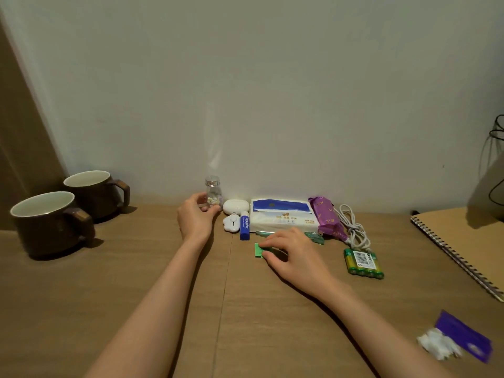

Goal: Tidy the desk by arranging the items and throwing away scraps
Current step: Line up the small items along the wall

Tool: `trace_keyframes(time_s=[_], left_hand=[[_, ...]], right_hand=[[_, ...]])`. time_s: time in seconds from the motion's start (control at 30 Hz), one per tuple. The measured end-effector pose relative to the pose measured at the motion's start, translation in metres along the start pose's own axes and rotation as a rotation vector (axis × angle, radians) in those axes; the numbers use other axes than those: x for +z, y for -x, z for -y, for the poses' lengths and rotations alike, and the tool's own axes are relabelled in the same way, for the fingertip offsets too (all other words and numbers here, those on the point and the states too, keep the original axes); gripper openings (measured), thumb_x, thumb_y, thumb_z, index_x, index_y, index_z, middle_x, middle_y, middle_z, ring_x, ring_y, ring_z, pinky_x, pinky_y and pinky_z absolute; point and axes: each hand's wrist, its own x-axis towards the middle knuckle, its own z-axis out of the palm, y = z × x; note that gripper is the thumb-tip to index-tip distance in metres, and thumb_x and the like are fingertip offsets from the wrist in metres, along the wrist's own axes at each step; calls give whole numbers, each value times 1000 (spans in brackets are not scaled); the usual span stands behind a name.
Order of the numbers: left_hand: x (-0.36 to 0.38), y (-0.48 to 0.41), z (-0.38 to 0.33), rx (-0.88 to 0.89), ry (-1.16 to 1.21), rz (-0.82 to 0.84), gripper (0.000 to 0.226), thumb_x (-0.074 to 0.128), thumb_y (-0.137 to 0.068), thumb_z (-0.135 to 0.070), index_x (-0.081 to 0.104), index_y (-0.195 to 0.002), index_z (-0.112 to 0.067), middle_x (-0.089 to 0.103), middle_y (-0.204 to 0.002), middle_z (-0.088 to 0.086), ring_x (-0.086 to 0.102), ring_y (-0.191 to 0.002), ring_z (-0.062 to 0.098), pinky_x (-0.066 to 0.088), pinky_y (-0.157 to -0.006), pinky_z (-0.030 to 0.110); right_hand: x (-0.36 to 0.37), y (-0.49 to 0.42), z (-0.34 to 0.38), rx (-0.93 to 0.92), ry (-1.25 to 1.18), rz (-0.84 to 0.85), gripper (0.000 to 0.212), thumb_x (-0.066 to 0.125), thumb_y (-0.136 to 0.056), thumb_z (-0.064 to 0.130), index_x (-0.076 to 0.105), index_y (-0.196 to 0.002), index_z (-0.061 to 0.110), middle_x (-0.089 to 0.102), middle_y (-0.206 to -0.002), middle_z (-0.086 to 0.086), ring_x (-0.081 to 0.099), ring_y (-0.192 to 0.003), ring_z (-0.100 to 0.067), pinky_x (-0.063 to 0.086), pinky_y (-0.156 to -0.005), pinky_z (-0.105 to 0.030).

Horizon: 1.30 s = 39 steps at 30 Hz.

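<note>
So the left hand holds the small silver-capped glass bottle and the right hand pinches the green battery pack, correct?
No: in the head view the right hand pinches a flat green card; the green battery pack lies untouched to its right. The left hand does hold the glass bottle.
</note>
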Motion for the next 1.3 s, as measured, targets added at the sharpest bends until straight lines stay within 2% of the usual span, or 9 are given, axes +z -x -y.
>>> trace_keyframes(time_s=[0.1, 0.23, 0.4, 0.57, 0.8, 0.93, 1.07, 1.2, 1.3], left_hand=[[-3, 4, -1, -6, 8, 22, 51, 78, -74, -19, 61, -121, -11, 68, -111, 6, 64, -85, 12, 48, -76, 24], [-9, 18, -8, 14, -55, -26, 58, 71, -81, -29, 49, -131, -12, 51, -132, 9, 57, -108, 22, 43, -86, 30], [-13, 41, -41, 196, -91, -137, 36, 63, -84, -28, 56, -119, -20, 55, -117, 4, 49, -110, 23, 39, -86, 29], [1, 81, -88, 401, 0, 94, 26, 58, -87, -17, 58, -112, -22, 57, -102, -3, 53, -95, 15, 48, -85, 37], [39, 151, -118, 505, -170, 592, 35, 59, -89, -30, 52, -123, -28, 50, -120, -9, 43, -113, 7, 40, -96, 27], [64, 166, -118, 516, -199, 678, 45, 66, -84, -31, 49, -126, -23, 53, -126, -2, 49, -114, 11, 43, -95, 25], [79, 175, -117, 470, -263, 709, 55, 71, -79, -37, 48, -125, -20, 56, -126, -1, 53, -113, 15, 47, -96, 34], [82, 175, -116, 490, -296, 735, 57, 70, -79, -40, 47, -127, -20, 56, -128, 0, 51, -114, 16, 45, -97, 37], [76, 173, -115, 497, -248, 781, 58, 73, -77, -38, 50, -126, -19, 56, -127, 0, 52, -113, 14, 47, -96, 34]], right_hand=[[-1, 1, 0, -17, -21, -23, 25, 61, -90, 32, 69, -113, 26, 66, -112, 12, 51, -106, -7, 43, -88, -22], [-6, 4, 4, 6, -70, -131, 21, 63, -89, 27, 71, -107, 21, 67, -105, 7, 57, -101, -8, 50, -87, -31], [-40, 14, 3, 60, 2, -240, 11, 63, -89, 23, 66, -99, 20, 62, -96, 6, 54, -93, -10, 45, -79, -24], [-87, 35, -20, 198, 17, -248, 18, 70, -82, 21, 53, -85, 14, 53, -85, 4, 48, -80, -13, 38, -67, -25], [-131, 78, -58, 483, -42, -50, 37, 69, -82, 39, 50, -108, 22, 50, -104, 10, 48, -101, -9, 41, -78, -21], [-132, 89, -72, 526, -62, 113, 59, 74, -77, 40, 48, -128, 23, 49, -116, 10, 42, -112, -7, 41, -92, -24], [-129, 90, -78, 531, -116, 176, 58, 78, -74, 33, 53, -126, 24, 51, -115, 8, 45, -117, -8, 42, -100, -26], [-128, 87, -82, 532, -153, 172, 56, 82, -70, 30, 58, -120, 22, 59, -120, 4, 54, -112, -6, 46, -94, -21], [-131, 87, -79, 508, -167, 201, 56, 84, -68, 29, 61, -119, 18, 62, -112, 7, 56, -103, -2, 43, -77, -10]])
